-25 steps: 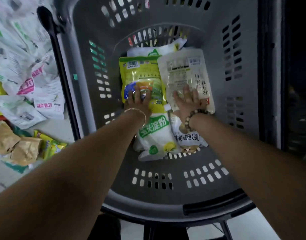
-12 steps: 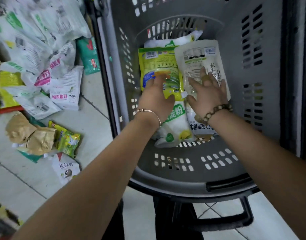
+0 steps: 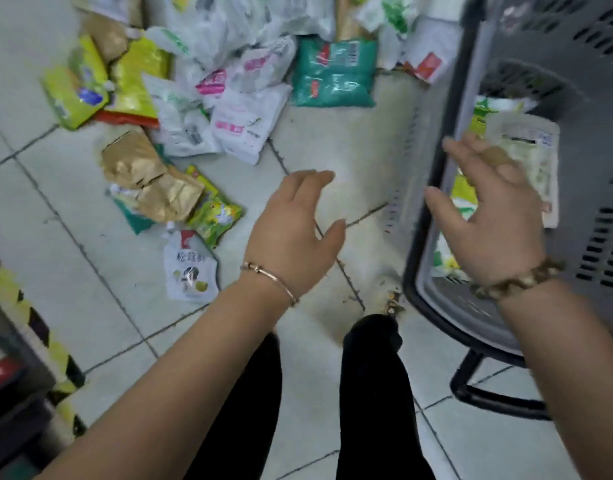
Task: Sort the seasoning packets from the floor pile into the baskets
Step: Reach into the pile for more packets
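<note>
The left hand (image 3: pixel 291 230) hovers over bare floor tiles (image 3: pixel 350 133), fingers loosely spread and holding nothing. The right hand (image 3: pixel 488 220), also spread and empty, hangs above the left rim of the grey basket (image 3: pixel 575 81). Some seasoning packets (image 3: pixel 530 150) lie inside the basket. The floor pile (image 3: pixel 235 98) sits to the left, with an open strip of tile between it and the basket.

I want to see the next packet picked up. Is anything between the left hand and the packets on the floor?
Nothing visible is. The left hand hovers open over bare floor, and the packets lie spread out ahead and to its left with only floor between. The basket stands off to the right.
</note>
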